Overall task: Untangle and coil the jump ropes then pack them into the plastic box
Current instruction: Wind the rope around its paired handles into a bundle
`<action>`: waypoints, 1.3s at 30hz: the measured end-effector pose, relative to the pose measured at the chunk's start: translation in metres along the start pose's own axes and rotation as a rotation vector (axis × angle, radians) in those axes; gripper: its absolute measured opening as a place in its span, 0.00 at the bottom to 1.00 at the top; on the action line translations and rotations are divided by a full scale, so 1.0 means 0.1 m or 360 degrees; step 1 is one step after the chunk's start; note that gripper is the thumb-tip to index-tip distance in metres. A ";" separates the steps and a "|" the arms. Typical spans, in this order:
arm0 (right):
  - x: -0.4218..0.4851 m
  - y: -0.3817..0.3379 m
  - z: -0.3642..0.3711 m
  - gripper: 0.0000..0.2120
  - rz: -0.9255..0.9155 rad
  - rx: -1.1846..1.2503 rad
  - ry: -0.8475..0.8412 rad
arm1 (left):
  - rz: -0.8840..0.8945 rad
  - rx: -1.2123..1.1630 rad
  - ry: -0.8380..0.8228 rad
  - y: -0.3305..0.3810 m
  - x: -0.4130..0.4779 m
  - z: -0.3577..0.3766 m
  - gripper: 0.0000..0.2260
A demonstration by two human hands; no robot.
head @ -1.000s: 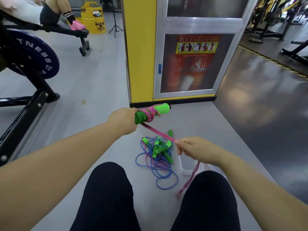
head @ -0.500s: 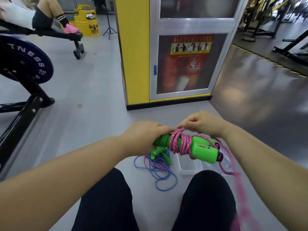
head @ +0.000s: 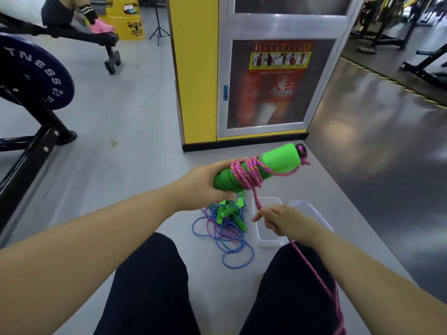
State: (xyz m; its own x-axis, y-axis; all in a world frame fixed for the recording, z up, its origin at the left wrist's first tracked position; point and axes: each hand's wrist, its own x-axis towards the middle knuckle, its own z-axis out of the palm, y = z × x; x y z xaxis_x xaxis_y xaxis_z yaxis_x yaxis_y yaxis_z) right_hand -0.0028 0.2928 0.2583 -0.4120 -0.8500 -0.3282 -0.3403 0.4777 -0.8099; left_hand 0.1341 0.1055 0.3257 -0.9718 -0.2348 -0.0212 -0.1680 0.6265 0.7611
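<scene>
Item in hand: pink jump rope [head: 246, 175], several turns wound round its green handles [head: 278, 160], which my left hand [head: 205, 184] grips closed at the near end. My right hand [head: 283, 222] is closed on the free length just below the wraps; the tail runs down past my right knee and out of view.

Stock on the floor: tangled pile [head: 225, 226] of blue and pink rope with more green handles, between my knees and just left of the plastic box [head: 268, 240]. The box is clear, appears empty, and its lid [head: 312, 213] lies just beside it on the right.

Risks, as I judge them — the wraps sit loose and crossed, so slack from my right hand could let them slide off the handle end; the trailing tail could snag under my leg and jerk the coil.

Surroundings: yellow pillar [head: 196, 68] and glazed cabinet [head: 280, 68] ahead, weight plate [head: 31, 73] on a rack to the left, another person's leg on a bench [head: 79, 36] further off. None of it blocks the box; only the pile lies near it.
</scene>
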 end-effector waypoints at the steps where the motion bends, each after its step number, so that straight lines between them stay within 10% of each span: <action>1: -0.01 -0.01 0.05 0.15 0.0016 0.0010 0.0017 | -0.0073 -0.0006 0.0048 -0.01 0.02 0.00 0.26; 9: -0.17 -0.47 -0.07 0.17 -0.0274 -0.1053 0.0196 | -0.0554 0.0849 0.0305 -0.37 0.12 -0.12 0.25; 17: 0.04 -1.08 -0.58 0.10 -0.0846 -0.1234 0.0408 | 0.0098 0.1519 -0.0024 -0.22 0.08 0.19 0.27; 23: 0.12 -0.75 -0.66 0.04 -0.0356 -0.0250 0.0134 | 0.0389 0.0318 -0.0122 -0.02 -0.10 0.08 0.27; 29: 0.04 -0.31 -0.08 0.14 -0.0117 0.0353 0.0278 | -0.0233 -0.0743 0.0136 -0.04 -0.08 0.20 0.22; 35: -0.10 -0.37 0.10 0.06 -0.0340 -0.0258 0.0599 | -0.0574 -0.0944 0.0288 -0.13 0.01 0.28 0.20; 39: -0.21 -0.65 0.15 0.04 -0.0535 -0.0637 0.0352 | -0.0666 -0.0996 0.0299 -0.07 0.05 0.41 0.18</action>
State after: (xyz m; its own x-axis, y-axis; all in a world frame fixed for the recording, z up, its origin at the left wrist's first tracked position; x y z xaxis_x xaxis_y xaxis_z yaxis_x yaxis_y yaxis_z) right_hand 0.0404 0.2767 0.3108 -0.3783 -0.9237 0.0604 -0.7595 0.2724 -0.5907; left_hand 0.1238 0.1302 0.2936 -0.7943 -0.5164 -0.3202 -0.3362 -0.0653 0.9395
